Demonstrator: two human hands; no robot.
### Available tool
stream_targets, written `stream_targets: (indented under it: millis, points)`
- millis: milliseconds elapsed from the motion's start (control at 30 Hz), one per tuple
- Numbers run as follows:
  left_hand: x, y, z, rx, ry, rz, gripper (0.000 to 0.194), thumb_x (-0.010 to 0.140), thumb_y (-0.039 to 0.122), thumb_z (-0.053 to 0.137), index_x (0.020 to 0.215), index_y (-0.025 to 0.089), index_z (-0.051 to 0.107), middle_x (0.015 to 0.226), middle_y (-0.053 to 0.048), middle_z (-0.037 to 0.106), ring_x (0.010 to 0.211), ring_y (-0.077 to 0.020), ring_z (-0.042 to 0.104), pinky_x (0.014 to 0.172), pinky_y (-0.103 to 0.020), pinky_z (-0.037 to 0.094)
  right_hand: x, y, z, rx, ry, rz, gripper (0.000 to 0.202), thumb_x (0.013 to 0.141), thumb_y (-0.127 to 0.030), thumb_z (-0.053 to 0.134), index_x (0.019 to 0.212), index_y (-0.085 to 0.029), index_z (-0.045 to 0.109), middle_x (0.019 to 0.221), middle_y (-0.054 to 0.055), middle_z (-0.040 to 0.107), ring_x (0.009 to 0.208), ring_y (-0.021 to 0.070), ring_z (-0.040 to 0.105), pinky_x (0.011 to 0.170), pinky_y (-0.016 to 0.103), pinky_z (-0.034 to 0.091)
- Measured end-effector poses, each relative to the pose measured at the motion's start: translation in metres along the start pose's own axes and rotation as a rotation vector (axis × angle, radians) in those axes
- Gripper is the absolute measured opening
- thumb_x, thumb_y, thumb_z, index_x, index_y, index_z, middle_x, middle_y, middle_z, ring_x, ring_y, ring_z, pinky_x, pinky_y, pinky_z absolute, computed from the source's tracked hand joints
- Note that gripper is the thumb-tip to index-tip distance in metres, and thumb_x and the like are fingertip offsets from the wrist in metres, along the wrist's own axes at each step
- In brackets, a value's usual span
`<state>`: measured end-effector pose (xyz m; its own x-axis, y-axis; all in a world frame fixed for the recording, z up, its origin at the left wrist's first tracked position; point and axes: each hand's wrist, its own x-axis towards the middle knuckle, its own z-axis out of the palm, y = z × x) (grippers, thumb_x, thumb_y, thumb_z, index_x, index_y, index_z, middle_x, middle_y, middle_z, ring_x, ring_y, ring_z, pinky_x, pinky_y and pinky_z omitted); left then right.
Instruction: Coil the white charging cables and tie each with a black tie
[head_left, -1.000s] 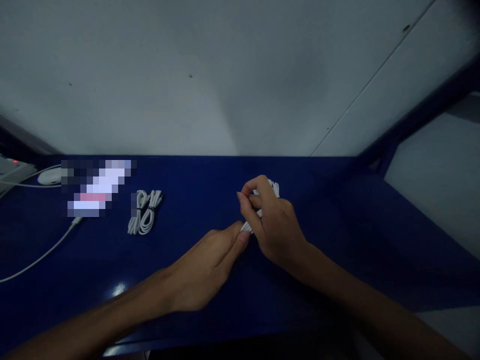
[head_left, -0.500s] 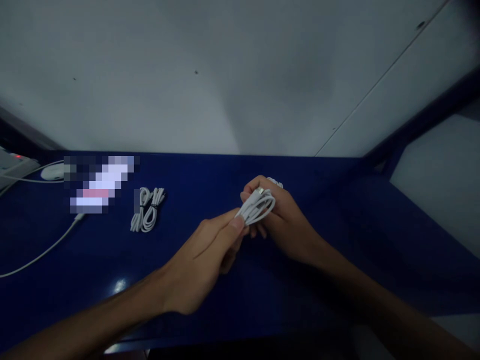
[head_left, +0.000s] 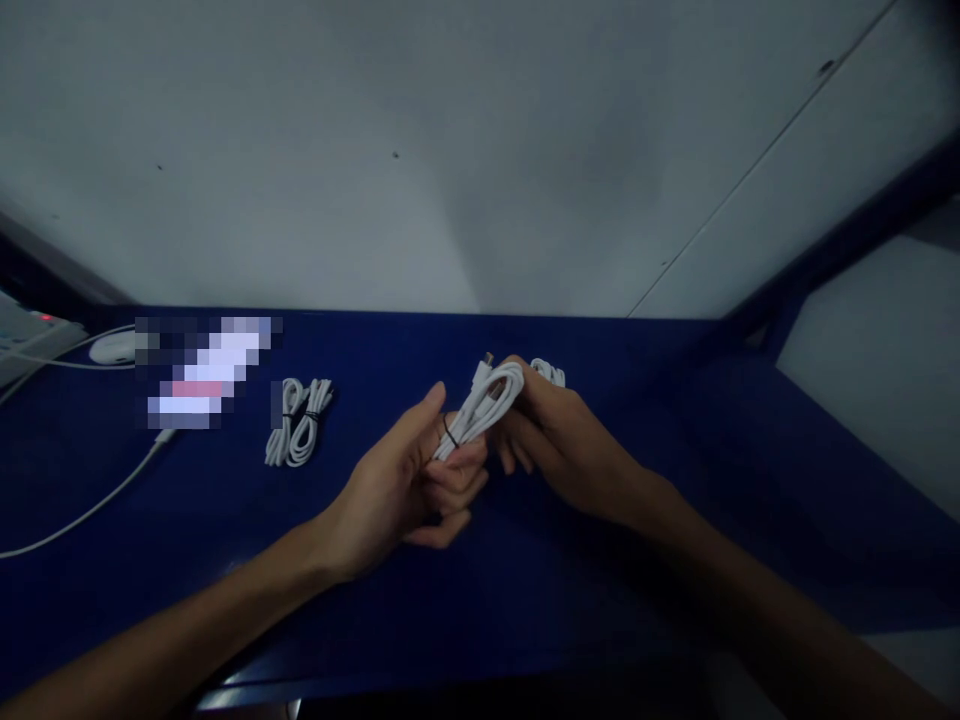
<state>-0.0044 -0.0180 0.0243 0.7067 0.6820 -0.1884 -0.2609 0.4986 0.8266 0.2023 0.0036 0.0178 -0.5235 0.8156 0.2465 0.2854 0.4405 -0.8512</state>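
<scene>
A coiled white USB cable (head_left: 480, 405), bound with a thin black tie, is held in front of me, its metal connectors showing at the upper end. The tied end lies against the curled fingers of my left hand (head_left: 409, 475), whose thumb is raised off it. At the looped end, my right hand (head_left: 551, 420) grips the cable; its fingertips are partly hidden behind the coil. Just beyond the right hand, another white coiled cable (head_left: 547, 372) is partly covered by it. Two bundled white cables (head_left: 302, 422) lie side by side on the blue table (head_left: 375, 370), left of my hands.
A blurred-out lit screen (head_left: 217, 365) lies at the left with a white cord (head_left: 112, 500) plugged into its near end. Behind it are a white rounded object (head_left: 112, 347) and a power strip (head_left: 37, 340) with a red light. A pale wall (head_left: 337, 200) rises behind the table.
The cable has shifted slightly left and turned so its black tie shows. My left thumb has lifted off it, and the left fingers now lie beneath. The right hand stays in nearly the same place.
</scene>
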Motion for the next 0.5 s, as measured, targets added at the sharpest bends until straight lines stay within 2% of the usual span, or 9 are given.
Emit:
stream_targets:
  millis: [133, 300, 500]
  points:
    - [-0.0021, 0.0043, 0.0011, -0.046, -0.021, -0.005, 0.049, 0.111, 0.06, 0.04, 0.08, 0.022, 0.045, 0.068, 0.006, 0.022, 0.054, -0.0112, 0.015, 0.042, -0.019, 0.021, -0.0005, -0.0027, -0.0024, 0.004, -0.005, 0.027, 0.013, 0.115, -0.023, 0.045, 0.104, -0.025, 0.051, 0.075, -0.006, 0.062, 0.057, 0.0117, 0.06, 0.056, 0.029, 0.049]
    - [-0.0027, 0.0066, -0.0016, -0.096, -0.043, -0.014, 0.056, 0.11, 0.068, 0.036, 0.078, 0.022, 0.041, 0.069, 0.006, 0.02, 0.057, -0.012, 0.014, 0.041, -0.019, 0.019, -0.001, -0.0011, -0.0047, -0.09, 0.033, 0.001, 0.021, 0.114, -0.021, 0.048, 0.094, -0.026, 0.052, 0.08, -0.004, 0.062, 0.063, 0.0126, 0.06, 0.06, 0.03, 0.05]
    - [-0.0026, 0.0063, 0.0012, 0.032, 0.005, -0.004, 0.051, 0.112, 0.057, 0.041, 0.075, 0.022, 0.038, 0.067, 0.006, 0.02, 0.054, -0.0107, 0.014, 0.041, -0.021, 0.019, -0.0008, -0.0026, -0.0074, -0.118, 0.06, -0.025, 0.02, 0.114, -0.024, 0.049, 0.094, -0.026, 0.051, 0.074, -0.006, 0.058, 0.06, 0.0127, 0.056, 0.06, 0.03, 0.047]
